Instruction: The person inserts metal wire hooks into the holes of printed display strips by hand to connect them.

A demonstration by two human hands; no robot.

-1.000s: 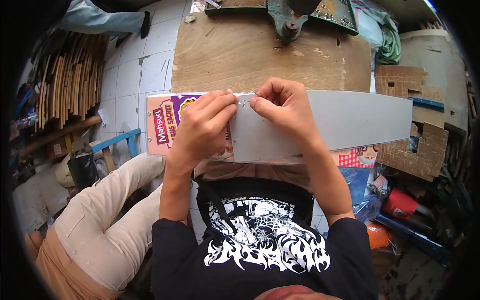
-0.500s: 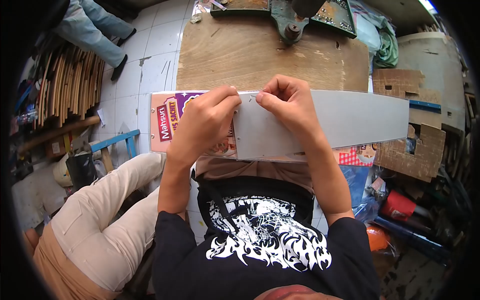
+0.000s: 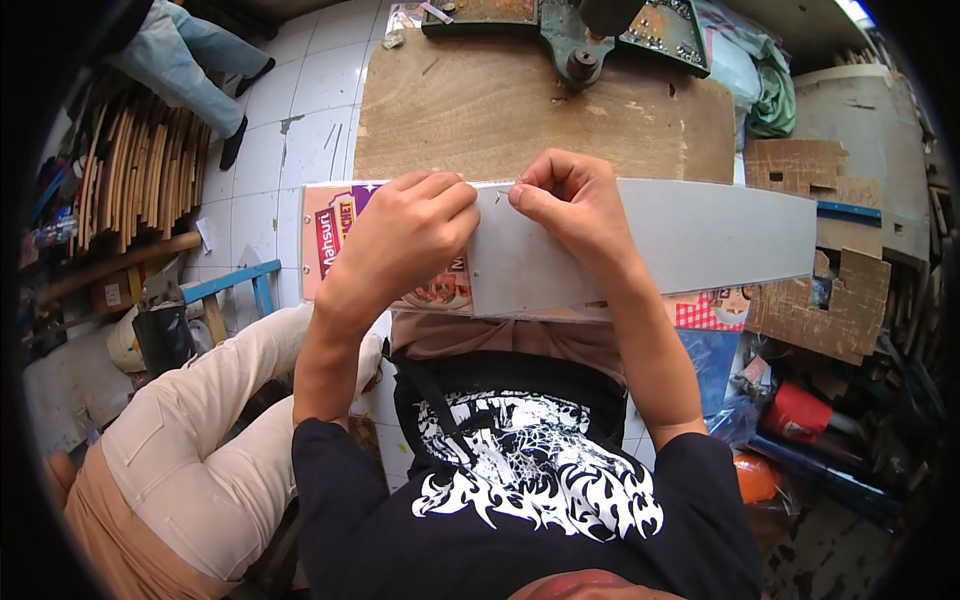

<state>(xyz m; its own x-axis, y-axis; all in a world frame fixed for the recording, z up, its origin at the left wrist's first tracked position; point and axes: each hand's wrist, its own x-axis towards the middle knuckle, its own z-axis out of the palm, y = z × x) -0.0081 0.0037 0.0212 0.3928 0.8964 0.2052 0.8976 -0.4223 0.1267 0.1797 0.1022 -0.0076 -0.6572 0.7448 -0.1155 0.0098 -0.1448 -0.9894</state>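
Worn wooden surface (image 3: 540, 125) borders the grey panel (image 3: 720, 235) in front of me. My left hand (image 3: 420, 220) curls over it, my right hand (image 3: 570, 200) nearly pinches its top edge, holds unclear; even pressure should steady it.

Shifted the left hand (image 3: 412, 238) farther across the printed label.
Covering more of the "Mahsuri" label (image 3: 325, 240) than a second ago, just left of the gray panel (image 3: 690, 235), with the left forearm (image 3: 330, 365) swung outward from that panel. Well left of the panel and beyond it, showing more of a co-worker's blue trousers (image 3: 185, 65) (with dark shoes (image 3: 234, 143) set down differently).
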